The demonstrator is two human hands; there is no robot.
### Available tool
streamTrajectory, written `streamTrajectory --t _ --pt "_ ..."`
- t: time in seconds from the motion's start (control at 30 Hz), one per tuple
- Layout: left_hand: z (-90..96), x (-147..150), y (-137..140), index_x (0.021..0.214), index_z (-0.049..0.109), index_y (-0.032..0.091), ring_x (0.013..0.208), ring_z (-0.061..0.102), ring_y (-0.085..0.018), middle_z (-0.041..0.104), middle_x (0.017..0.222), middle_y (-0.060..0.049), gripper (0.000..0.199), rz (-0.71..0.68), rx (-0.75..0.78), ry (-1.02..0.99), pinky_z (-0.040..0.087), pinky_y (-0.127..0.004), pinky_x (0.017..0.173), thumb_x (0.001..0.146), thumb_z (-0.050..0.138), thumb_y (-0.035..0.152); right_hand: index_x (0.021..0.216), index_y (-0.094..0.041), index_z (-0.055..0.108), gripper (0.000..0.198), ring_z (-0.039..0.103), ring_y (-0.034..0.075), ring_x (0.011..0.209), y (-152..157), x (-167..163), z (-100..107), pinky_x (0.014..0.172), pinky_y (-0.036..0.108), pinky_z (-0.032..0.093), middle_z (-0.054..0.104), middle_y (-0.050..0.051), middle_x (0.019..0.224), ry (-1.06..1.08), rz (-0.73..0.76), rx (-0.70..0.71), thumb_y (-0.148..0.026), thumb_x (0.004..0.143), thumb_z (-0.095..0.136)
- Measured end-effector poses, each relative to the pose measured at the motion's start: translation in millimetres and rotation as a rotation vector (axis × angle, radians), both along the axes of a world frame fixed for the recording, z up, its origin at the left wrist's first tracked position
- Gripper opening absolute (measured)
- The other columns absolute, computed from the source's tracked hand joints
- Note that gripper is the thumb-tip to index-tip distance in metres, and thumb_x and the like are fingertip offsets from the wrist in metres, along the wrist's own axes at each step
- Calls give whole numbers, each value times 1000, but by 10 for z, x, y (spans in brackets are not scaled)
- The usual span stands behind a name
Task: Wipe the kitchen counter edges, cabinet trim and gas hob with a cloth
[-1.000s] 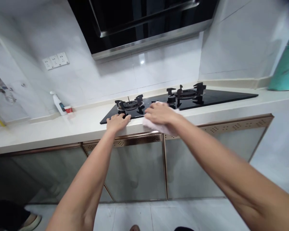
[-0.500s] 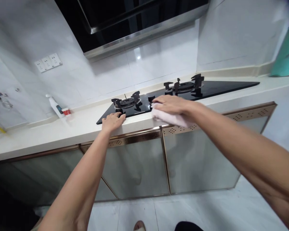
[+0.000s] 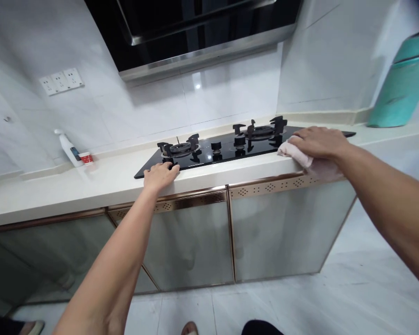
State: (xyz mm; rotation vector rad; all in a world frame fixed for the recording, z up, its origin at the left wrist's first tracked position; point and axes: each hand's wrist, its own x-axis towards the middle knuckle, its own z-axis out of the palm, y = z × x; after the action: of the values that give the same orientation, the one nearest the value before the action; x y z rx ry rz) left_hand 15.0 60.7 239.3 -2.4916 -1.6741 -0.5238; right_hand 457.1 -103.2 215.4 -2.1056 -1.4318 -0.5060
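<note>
My right hand (image 3: 317,142) presses a pale pink cloth (image 3: 295,152) against the front edge of the white counter (image 3: 244,166), by the right end of the black gas stove (image 3: 206,153). Part of the cloth hangs over the edge beneath my palm. Fingers spread, my left hand (image 3: 160,177) rests on the counter edge at the stove's front left corner and holds nothing. Two black knobs, a left knob (image 3: 216,148) and a right knob (image 3: 239,142), stand between the left burner (image 3: 180,148) and the right burner (image 3: 263,131).
A white bottle (image 3: 69,149) and a red and white cup (image 3: 86,158) stand at the counter's left rear. On the right is a turquoise container (image 3: 400,88). A black range hood (image 3: 202,32) overhangs the stove. Cabinet doors (image 3: 192,242) are below. Another person's foot (image 3: 37,327) shows at lower left.
My right hand has slid right along the counter's front edge with the cloth, from the stove's middle to its right end. Both knobs now show. My left hand stays at the left corner.
</note>
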Motion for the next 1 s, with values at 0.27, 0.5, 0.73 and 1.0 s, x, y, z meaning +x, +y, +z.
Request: streamTrajectory --t 0.27,0.5,0.73,1.0 --pt "-5 0 -13 140 60 28 135 51 -37 58 147 -13 66 13 9 2 33 -58 112 90 30 61 118 -18 66 51 51 38 127 138 -1204 100 111 67 31 61 17 136 -51 156 -193 -44 102 26" --pt "4 -15 -15 141 58 31 138 49 -35 55 150 -11 65 39 11 23 33 -58 113 91 30 62 119 -17 68 50 52 34 126 648 -2614 179 109 58 32 61 17 135 -214 457 -165 -47 100 33" --pt "15 -54 15 143 55 34 139 49 -33 54 153 -7 61 25 20 89 36 -58 113 94 27 56 121 -14 67 53 54 32 121 803 -3051 -33 107 49 31 65 17 128 -352 574 98 -55 98 42" --pt "8 -18 9 136 63 35 135 53 -35 59 148 -6 60 23 25 24 37 -58 112 91 31 58 139 -21 54 57 39 34 140 436 -1871 -640 111 53 29 50 14 151 -556 475 475 -55 93 52"
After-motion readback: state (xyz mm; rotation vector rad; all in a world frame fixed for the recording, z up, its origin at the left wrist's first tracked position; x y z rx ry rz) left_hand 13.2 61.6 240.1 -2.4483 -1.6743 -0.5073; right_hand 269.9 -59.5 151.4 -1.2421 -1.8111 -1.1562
